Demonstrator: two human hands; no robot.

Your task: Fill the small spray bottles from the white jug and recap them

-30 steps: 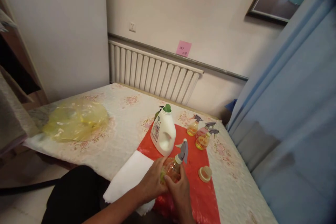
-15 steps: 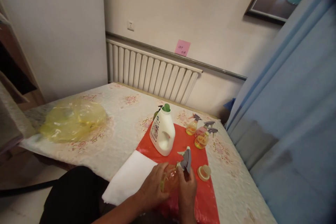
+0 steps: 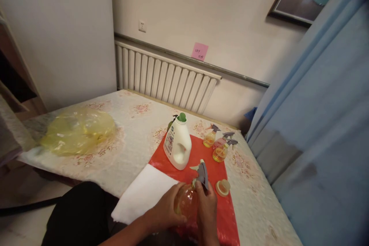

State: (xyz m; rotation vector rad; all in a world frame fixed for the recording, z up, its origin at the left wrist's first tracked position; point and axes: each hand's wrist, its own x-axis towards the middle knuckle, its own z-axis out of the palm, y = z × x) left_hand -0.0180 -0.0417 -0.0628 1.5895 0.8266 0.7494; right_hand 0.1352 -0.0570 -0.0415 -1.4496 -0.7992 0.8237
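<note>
Between my hands is a clear spray bottle [image 3: 187, 201] with a grey trigger head [image 3: 203, 175], tilted slightly over a red sheet [image 3: 227, 219]. My left hand [image 3: 168, 205] wraps round the bottle's body from the left. At the neck, just under the trigger head, the fingers of my right hand [image 3: 206, 203] are closed. A translucent cap [image 3: 223, 187] lies right of my right hand. Beyond the bottle stands a large white jug [image 3: 178, 146] with green at its mouth. A folded white cloth [image 3: 144, 192] lies by my left forearm.
Several small spray bottles [image 3: 220, 153] stand at the red sheet's far right corner. A dark-topped bottle [image 3: 170, 123] is partly hidden behind the jug. A yellow plastic bag [image 3: 79, 132] lies on the flowered tablecloth [image 3: 138, 134] at left. A blue curtain [image 3: 314, 123] hangs on the right.
The spray bottle stands a little more upright, its trigger head shifted slightly left. Both hands keep hold of it. The whole view has shifted slightly.
</note>
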